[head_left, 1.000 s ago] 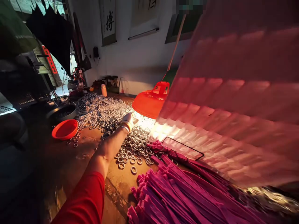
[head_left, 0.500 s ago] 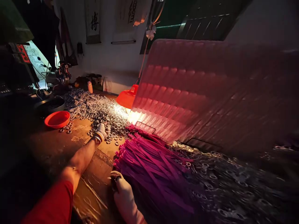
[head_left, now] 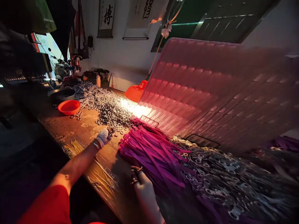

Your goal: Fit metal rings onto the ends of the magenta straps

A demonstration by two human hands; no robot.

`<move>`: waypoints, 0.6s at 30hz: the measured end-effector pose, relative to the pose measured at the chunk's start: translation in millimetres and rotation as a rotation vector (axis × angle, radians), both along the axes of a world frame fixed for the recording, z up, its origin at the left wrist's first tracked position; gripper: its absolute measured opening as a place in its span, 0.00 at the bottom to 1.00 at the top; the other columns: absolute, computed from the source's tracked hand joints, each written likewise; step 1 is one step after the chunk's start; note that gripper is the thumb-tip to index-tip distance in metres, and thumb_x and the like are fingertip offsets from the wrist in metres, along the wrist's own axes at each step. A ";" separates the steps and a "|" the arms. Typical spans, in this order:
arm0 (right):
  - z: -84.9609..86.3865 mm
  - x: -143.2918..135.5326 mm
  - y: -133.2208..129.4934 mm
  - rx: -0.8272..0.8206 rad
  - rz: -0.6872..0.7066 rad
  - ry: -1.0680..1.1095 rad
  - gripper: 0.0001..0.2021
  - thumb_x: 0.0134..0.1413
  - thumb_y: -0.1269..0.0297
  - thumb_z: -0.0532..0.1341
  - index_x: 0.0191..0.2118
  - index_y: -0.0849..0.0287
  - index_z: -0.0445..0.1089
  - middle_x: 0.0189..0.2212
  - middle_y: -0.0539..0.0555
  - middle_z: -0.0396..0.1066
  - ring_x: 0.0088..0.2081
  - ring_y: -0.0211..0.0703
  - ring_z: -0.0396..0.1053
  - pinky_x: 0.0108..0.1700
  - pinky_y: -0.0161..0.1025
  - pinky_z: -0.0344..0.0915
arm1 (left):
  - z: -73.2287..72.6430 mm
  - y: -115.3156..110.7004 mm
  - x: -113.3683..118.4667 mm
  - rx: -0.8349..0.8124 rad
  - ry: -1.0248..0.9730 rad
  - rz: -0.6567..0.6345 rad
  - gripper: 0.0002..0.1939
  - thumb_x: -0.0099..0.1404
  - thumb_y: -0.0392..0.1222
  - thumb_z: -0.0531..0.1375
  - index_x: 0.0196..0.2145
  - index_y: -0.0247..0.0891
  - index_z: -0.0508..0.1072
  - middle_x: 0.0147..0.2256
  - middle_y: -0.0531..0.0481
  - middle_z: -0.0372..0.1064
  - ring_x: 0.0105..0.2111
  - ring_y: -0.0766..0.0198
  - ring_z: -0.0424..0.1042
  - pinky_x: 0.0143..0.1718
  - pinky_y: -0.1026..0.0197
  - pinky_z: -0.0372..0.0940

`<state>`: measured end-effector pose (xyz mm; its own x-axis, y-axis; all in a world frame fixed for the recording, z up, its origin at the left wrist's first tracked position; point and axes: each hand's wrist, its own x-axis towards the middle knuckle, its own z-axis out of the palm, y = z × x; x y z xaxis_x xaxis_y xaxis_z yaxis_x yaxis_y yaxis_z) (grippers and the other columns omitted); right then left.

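My left hand (head_left: 105, 135), in a pale glove with dark fingertips, is closed at the near edge of a heap of metal rings (head_left: 114, 113); small ring-like pieces show at its fingers. My right hand (head_left: 141, 180) is curled over the worktable (head_left: 93, 124), left of a pile of magenta-purple straps (head_left: 151, 146). Something dark and shiny shows at its fingertips, too small to name. To the right of the straps lies a large heap of metal clasps (head_left: 224, 174).
A red bowl (head_left: 69, 107) and a dark pan (head_left: 62, 95) stand at the back left. An orange lamp (head_left: 135, 92) hangs over the rings. A translucent ridged sheet (head_left: 198, 87) leans behind the straps. Yellow cords (head_left: 102, 175) lie along the front edge.
The view has shifted, showing more of the table's front edge. My left hand has drawn back from the ring heap toward me. My right hand is still beside the straps, a little farther right.
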<state>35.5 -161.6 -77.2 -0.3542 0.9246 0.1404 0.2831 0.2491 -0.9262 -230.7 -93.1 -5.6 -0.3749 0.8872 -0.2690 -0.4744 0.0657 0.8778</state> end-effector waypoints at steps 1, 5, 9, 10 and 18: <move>11.1 -0.1 -2.0 -0.035 -0.035 0.068 0.16 0.55 0.57 0.59 0.45 0.59 0.75 0.41 0.59 0.78 0.42 0.51 0.75 0.46 0.46 0.72 | -3.1 -13.3 16.3 -0.020 -0.018 -0.056 0.13 0.69 0.45 0.59 0.40 0.30 0.72 0.29 0.53 0.66 0.21 0.73 0.63 0.19 0.70 0.59; 46.5 7.2 -11.4 -0.117 -0.122 0.195 0.18 0.52 0.53 0.63 0.46 0.58 0.71 0.41 0.57 0.77 0.42 0.48 0.73 0.45 0.43 0.70 | -18.2 -76.5 92.9 -0.031 -0.080 -0.266 0.15 0.59 0.44 0.67 0.40 0.32 0.75 0.22 0.57 0.62 0.15 0.77 0.51 0.13 0.71 0.43; 54.8 25.8 -23.3 -0.134 -0.106 0.151 0.15 0.52 0.60 0.62 0.45 0.58 0.72 0.40 0.55 0.77 0.41 0.46 0.72 0.44 0.42 0.68 | -23.8 -117.5 151.9 0.063 -0.073 -0.415 0.22 0.57 0.49 0.68 0.45 0.31 0.78 0.22 0.53 0.66 0.15 0.77 0.53 0.15 0.70 0.46; 54.0 31.4 -26.4 -0.133 -0.124 0.136 0.14 0.51 0.61 0.61 0.43 0.58 0.72 0.39 0.54 0.77 0.40 0.46 0.71 0.43 0.42 0.68 | -25.0 -120.4 160.8 0.069 -0.087 -0.440 0.22 0.58 0.49 0.68 0.45 0.30 0.78 0.22 0.53 0.65 0.15 0.77 0.53 0.15 0.70 0.47; 53.9 69.1 -25.9 -0.393 -0.250 0.328 0.16 0.47 0.54 0.66 0.37 0.60 0.70 0.26 0.49 0.69 0.24 0.34 0.58 0.25 0.33 0.57 | -29.1 -96.0 159.9 -0.294 -0.654 -0.508 0.14 0.64 0.49 0.63 0.38 0.33 0.72 0.28 0.47 0.70 0.22 0.67 0.70 0.12 0.74 0.51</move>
